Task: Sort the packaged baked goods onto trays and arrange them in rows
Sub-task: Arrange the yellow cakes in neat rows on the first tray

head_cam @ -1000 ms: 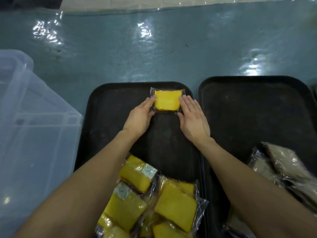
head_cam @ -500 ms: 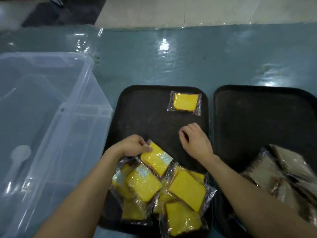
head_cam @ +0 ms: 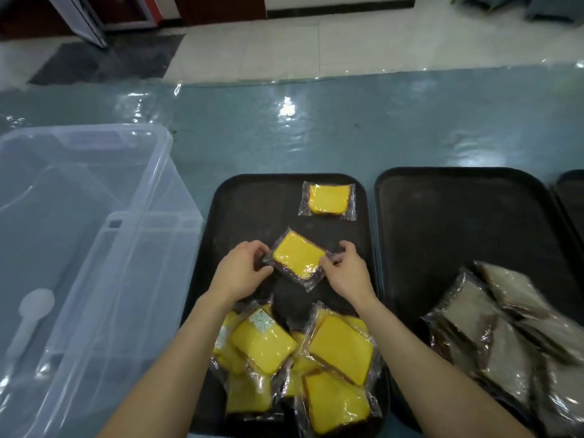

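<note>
A wrapped yellow cake slice (head_cam: 297, 259) sits at the centre of the frame over the bare middle of the left black tray (head_cam: 221, 222), turned at a slant and held by its clear wrapper at both ends, most likely so it can be squared up and set beside the single placed slice (head_cam: 328, 200) lying flat near the tray's upper right corner, where a row seems to be starting. The left hand (head_cam: 241, 271) has its fingers (head_cam: 259, 251) curled narrow onto the wrapper's left end; the right hand (head_cam: 347, 273) pinches the right end with fingers (head_cam: 343, 248) bent close, though whether the packet is lifted clear or resting on the tray is hard to judge from above. Lower in the frame, a loose heap of yellow packets (head_cam: 300, 358) waits on the same tray. On the neighbouring tray (head_cam: 442, 216) to the right lies a pile of brown packets (head_cam: 512, 336), kept apart by kind. A clear plastic bin (head_cam: 94, 216) stands at the left on the tabletop (head_cam: 316, 128).
</note>
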A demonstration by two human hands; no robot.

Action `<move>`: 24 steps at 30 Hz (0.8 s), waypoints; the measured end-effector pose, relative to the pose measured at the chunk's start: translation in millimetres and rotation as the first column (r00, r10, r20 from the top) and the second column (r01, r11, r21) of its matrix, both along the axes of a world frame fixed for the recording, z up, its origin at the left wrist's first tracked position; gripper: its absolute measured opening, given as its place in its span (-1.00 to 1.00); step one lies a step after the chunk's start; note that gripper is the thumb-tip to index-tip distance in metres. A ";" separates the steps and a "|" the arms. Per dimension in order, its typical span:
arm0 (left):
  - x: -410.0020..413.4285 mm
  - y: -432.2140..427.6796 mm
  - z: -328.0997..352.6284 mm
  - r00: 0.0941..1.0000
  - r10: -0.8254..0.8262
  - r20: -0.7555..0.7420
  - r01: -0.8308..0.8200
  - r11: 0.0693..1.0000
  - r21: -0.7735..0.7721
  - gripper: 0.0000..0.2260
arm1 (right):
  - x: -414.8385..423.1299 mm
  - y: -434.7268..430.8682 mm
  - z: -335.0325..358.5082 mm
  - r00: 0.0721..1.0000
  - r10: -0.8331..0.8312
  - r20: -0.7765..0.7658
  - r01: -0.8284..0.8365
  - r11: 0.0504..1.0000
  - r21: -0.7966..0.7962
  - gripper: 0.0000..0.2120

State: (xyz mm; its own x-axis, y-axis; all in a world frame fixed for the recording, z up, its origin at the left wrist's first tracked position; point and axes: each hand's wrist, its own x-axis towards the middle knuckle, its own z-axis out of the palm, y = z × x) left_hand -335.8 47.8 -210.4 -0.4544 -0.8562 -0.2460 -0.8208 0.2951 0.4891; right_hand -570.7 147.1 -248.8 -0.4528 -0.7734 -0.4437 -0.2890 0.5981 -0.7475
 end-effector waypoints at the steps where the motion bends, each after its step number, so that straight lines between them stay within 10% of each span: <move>1: -0.1 -0.7 -10.4 1.000 0.003 0.022 -0.002 1.000 -0.018 -0.53 | 1.2 3.1 -1.5 0.998 0.008 -0.058 -0.009 1.000 -0.022 -0.19; 4: -6.8 -1.7 -33.8 0.998 -0.068 0.013 0.068 0.998 0.016 -0.28 | 13.8 11.1 -4.4 0.971 0.114 -0.210 -0.116 0.993 0.000 0.05; 14: 32.8 -28.6 -67.1 0.970 0.231 -0.079 -0.239 0.964 -0.114 -0.44 | 50.5 -56.3 -7.4 0.799 0.481 -0.360 -0.533 0.844 -0.055 -0.25; 24: 4.3 -137.2 -63.2 0.899 0.338 -0.280 -0.392 0.905 -0.168 -0.57 | 53.7 -182.2 -4.3 0.798 0.378 -0.469 -0.489 0.861 -0.138 -0.41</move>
State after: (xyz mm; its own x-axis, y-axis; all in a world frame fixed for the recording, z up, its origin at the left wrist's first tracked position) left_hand -331.6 -89.4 -273.6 -0.1211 -0.9919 0.0382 -0.7575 0.1173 0.6423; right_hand -516.9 -35.1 -253.1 -0.1392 -0.9880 -0.0674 -0.7862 0.1516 -0.5991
